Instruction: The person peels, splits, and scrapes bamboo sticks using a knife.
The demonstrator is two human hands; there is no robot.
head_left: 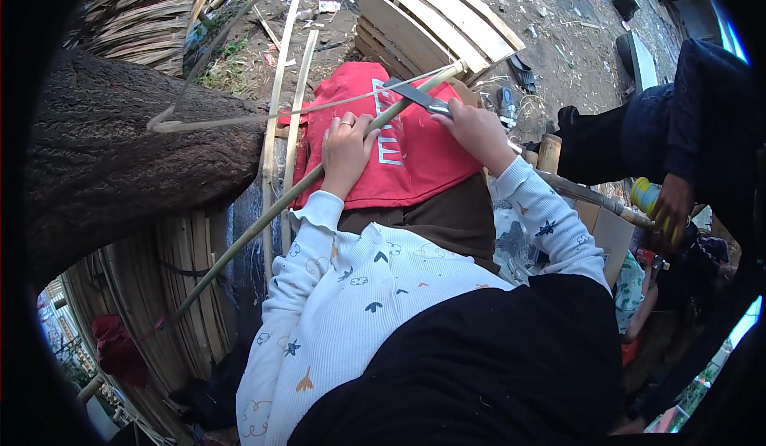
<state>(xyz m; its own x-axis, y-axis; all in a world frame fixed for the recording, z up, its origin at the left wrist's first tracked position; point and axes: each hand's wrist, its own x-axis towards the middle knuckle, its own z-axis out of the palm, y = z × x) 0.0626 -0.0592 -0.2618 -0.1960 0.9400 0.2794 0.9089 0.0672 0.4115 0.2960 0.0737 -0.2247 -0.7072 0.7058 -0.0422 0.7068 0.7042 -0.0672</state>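
Note:
A long greenish bamboo pole (275,207) slants across my lap, from the lower left up to the far centre. My left hand (347,148) is closed around the pole. In my right hand (479,133) is a knife (416,95), its flat grey blade pointing left and crossing the pole near its upper end. A thin pale strip (239,122) runs from near the pole's upper end toward the left, over the tree trunk, where it bends sharply. Under both hands a red cloth (347,184) with white lettering covers my knees.
A thick tree trunk (152,151) fills the left side. Bundled bamboo strips (144,15) lie beyond it. Stacked pale slats (403,27) stand ahead of my knees, with sandals (507,104) to their right. At the right, another person's hand (674,205) is beside yellow-green twine (645,195).

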